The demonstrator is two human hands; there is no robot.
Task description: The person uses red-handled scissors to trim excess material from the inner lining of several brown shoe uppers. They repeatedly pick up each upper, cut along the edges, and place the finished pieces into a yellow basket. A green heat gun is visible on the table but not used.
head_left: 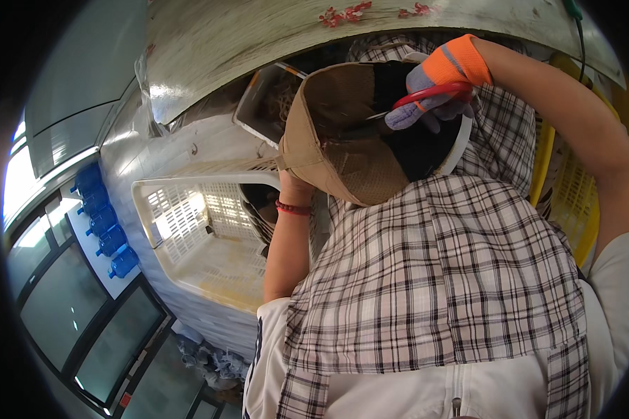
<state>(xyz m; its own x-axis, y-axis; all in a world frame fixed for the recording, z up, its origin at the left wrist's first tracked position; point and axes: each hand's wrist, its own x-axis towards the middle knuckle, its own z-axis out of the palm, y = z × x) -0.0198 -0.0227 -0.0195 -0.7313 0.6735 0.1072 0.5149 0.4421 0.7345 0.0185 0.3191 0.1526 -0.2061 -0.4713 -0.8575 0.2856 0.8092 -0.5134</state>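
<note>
A tan and black cap is held up in front of my checked apron, its hollow inside facing me. My left hand grips the cap from its left underside, with the fingers hidden behind the fabric; a red beaded bracelet circles that wrist. In a grey and orange glove, my right hand is closed around red-handled scissors. The thin metal blades point left into the cap's hollow. Whether they touch thread or cloth cannot be made out.
A worn table spans the far side. To my left stands a white plastic basket with dark items, and beyond it a bin. A yellow basket is at my right. Blue water bottles line the left wall.
</note>
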